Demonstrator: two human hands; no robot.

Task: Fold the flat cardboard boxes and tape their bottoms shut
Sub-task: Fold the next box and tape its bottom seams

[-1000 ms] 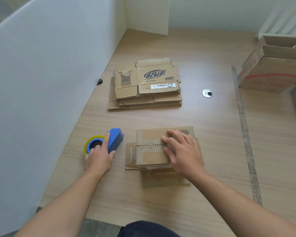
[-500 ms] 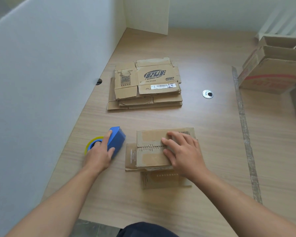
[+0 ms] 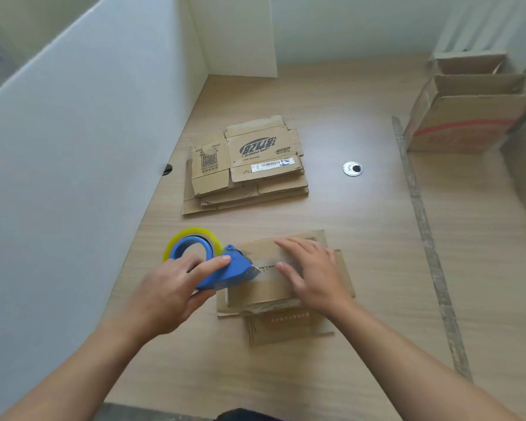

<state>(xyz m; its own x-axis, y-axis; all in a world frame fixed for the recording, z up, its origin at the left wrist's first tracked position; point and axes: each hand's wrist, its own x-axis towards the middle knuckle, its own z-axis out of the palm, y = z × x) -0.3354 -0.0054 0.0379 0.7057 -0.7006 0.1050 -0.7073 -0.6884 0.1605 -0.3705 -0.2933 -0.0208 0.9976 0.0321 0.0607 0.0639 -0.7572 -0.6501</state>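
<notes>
A small folded cardboard box (image 3: pixel 264 291) stands on the wooden table (image 3: pixel 362 238) with its bottom flaps closed and facing up. My right hand (image 3: pixel 312 273) lies flat on those flaps, fingers spread, pressing them down. My left hand (image 3: pixel 172 291) grips a blue tape dispenser (image 3: pixel 222 270) with a yellowish roll of clear tape (image 3: pixel 192 235). The dispenser is lifted off the table, its nose at the left edge of the box's flap seam. A stack of flat cardboard boxes (image 3: pixel 245 167) lies farther back.
A white partition wall (image 3: pixel 73 147) runs along the left side of the table. Open assembled cardboard boxes (image 3: pixel 465 117) stand at the back right. A round metal cable grommet (image 3: pixel 352 168) sits in the table, and a grey seam strip (image 3: pixel 422 232) runs front to back.
My left hand has picked the tape dispenser up off the table and carried it right to the box's left edge. My right hand stays pressed on the flaps.
</notes>
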